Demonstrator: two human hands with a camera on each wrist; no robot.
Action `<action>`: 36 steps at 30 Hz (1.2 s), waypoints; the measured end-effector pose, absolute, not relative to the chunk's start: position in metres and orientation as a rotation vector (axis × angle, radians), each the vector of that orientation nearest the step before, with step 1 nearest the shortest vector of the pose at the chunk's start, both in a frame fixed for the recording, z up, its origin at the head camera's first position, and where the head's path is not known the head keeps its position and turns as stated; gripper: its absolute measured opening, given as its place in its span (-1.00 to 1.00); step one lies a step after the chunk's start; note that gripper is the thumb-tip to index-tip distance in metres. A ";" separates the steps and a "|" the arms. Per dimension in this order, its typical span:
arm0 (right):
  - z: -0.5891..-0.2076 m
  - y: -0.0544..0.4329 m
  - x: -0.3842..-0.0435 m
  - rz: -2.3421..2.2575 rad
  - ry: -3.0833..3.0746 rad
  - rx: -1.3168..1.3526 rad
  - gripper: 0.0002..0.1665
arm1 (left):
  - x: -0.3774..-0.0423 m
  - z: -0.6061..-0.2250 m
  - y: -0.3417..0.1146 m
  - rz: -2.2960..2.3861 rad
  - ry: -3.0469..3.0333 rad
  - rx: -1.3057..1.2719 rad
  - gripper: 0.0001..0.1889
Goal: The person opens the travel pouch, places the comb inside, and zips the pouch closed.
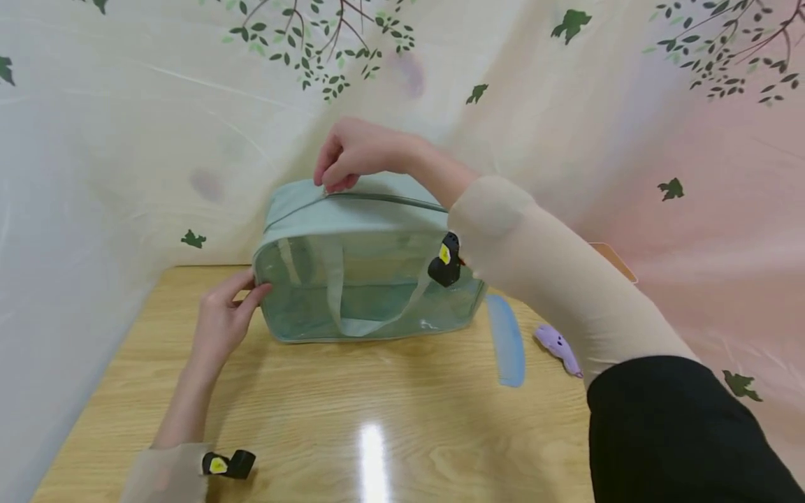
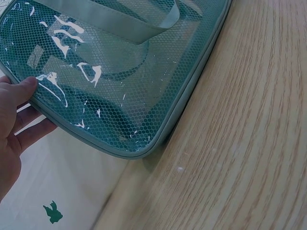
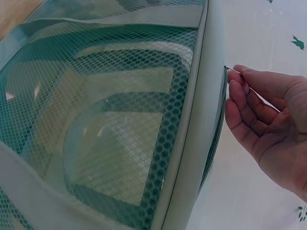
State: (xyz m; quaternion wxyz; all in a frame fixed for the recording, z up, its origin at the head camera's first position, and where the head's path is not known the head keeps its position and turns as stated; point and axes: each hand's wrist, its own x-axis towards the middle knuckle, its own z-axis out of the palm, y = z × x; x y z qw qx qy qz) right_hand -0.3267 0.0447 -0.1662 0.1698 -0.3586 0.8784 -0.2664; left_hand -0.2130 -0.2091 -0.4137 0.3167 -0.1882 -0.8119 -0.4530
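Observation:
A pale green toiletry bag (image 1: 377, 222) with clear front and mesh panels stands upright on the table. My left hand (image 1: 223, 314) grips its left end, thumb on the front edge and fingers behind, as the left wrist view also shows. Above the bag's top, my right hand (image 1: 365, 154) pinches the small zipper pull (image 3: 227, 68) between thumb and fingertips. From there rightward the zipper (image 1: 390, 198) shows a dark, parted line. A strap handle (image 1: 336, 279) hangs down the front. Through the panels the bag's inside looks bare.
A blue comb (image 1: 506, 342) lies on the wooden table (image 1: 302, 419) right of the bag. Beyond it is a small purple figure (image 1: 558, 348), partly beside my right sleeve. An orange-brown edged item (image 1: 616, 261) shows behind that arm. Patterned cloth (image 1: 157, 140) hangs behind.

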 end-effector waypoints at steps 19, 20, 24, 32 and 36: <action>-0.173 0.005 -0.325 -0.673 2.504 -1.019 -0.76 | -0.212 -0.414 -0.209 -1.207 -2.146 -0.509 -0.80; -0.173 0.002 -0.325 -0.681 2.500 -1.011 -0.76 | -0.212 -0.414 -0.209 -1.207 -2.146 -0.509 -0.80; -0.175 -0.006 -0.325 -0.686 2.495 -1.003 -0.77 | -0.212 -0.414 -0.210 -1.204 -2.146 -0.510 -0.80; -0.178 -0.017 -0.323 -0.648 2.526 -1.027 -0.78 | -0.214 -0.414 -0.210 -1.200 -2.145 -0.503 -0.85; -0.180 -0.020 -0.322 -0.652 2.540 -1.028 -0.78 | -0.214 -0.413 -0.210 -1.199 -2.149 -0.499 -0.84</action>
